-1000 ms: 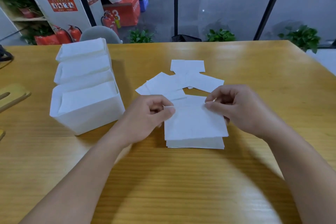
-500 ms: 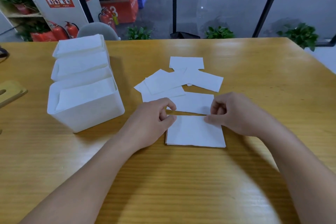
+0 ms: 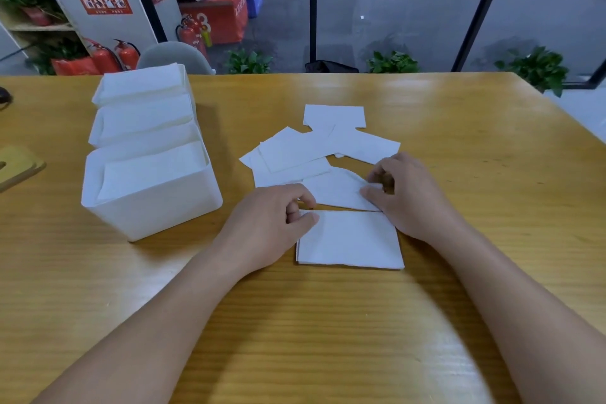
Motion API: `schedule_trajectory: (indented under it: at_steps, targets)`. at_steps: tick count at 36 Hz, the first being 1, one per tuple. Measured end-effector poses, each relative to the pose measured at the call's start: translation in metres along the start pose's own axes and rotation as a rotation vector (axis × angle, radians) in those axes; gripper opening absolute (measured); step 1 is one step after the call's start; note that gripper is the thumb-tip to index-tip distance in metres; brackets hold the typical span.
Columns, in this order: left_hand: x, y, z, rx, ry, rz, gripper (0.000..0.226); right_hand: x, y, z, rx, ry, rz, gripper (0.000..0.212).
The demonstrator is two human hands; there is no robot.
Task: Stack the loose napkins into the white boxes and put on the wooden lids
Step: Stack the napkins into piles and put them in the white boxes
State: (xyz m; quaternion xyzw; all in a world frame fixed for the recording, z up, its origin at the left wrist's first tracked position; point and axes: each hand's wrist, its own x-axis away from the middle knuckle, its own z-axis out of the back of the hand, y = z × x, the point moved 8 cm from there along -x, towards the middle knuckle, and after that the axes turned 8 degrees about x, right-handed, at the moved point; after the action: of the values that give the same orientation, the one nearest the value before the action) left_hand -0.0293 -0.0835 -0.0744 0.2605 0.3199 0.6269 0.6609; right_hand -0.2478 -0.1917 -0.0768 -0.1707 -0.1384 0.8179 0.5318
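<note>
Now, stack: squared napkin pile (image 3: 350,239) lies nearest me on the worktop (image 3: 328,321), long axis left to right, ready for boxing.
Left hand (image 3: 272,223): fingers curled, thumb pinning the pile's left corner, so it can't slide.
Right hand (image 3: 406,193): pinching the next loose napkin (image 3: 334,190) by its right edge.
Beyond: scattered napkins (image 3: 311,151), angled every way.
Far left: white boxes (image 3: 147,174), filled, lidless.

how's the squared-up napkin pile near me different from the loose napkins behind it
The squared-up pile is several napkins stacked with edges aligned; the loose napkins are spread flat, overlapping at different angles. The pile lies nearest the person, with the left hand on its corner; the loose ones lie farther back, one pinched by the right hand. Both are white, on the table.
</note>
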Motion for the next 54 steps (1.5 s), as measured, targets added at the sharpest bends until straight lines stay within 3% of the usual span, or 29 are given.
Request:
schedule_trajectory:
  at_steps: [5,12,15,17,22,27,30,35,38,40,49,54]
  targets:
    - [-0.001,0.001,0.004,0.108,0.101,0.002,0.007,0.007,-0.004,0.007,-0.202,-0.020,0.046,0.016]
    - [-0.003,0.004,0.014,0.151,0.226,-0.022,0.051,0.021,-0.024,0.037,-0.259,0.093,0.184,0.021]
    - [-0.004,0.004,0.016,0.157,0.237,-0.028,0.059,0.028,-0.033,0.046,-0.335,0.156,0.237,0.027]
    - [-0.005,0.004,0.018,0.182,0.238,-0.032,0.052,0.031,-0.038,0.047,-0.375,0.170,0.259,0.031]
    - [-0.004,0.008,0.024,0.217,0.268,-0.084,0.006,0.032,-0.041,0.045,-0.404,0.172,0.284,0.029]
    - [0.000,0.015,0.030,0.309,0.331,-0.132,0.011,0.032,-0.035,0.049,-0.457,0.179,0.256,0.012]
    - [0.001,0.018,0.029,0.377,0.307,-0.154,0.012,0.032,-0.036,0.056,-0.507,0.175,0.249,0.012]
    - [-0.002,0.013,0.022,0.551,0.169,-0.070,0.011,0.028,-0.027,0.054,-0.509,-0.029,0.149,0.013]
    - [-0.001,0.012,0.013,0.459,0.020,-0.017,0.026,0.031,-0.016,0.038,-0.369,-0.312,0.080,0.022]
    - [0.000,0.011,0.007,0.371,-0.044,-0.004,0.031,0.034,-0.014,0.030,-0.269,-0.414,0.075,0.024]
    - [0.002,0.004,-0.007,0.122,-0.126,0.018,0.032,0.033,-0.010,0.022,-0.130,-0.432,0.079,0.028]
    - [0.001,0.001,-0.003,0.082,-0.061,0.002,0.022,0.028,-0.003,0.018,-0.130,-0.409,0.071,0.028]
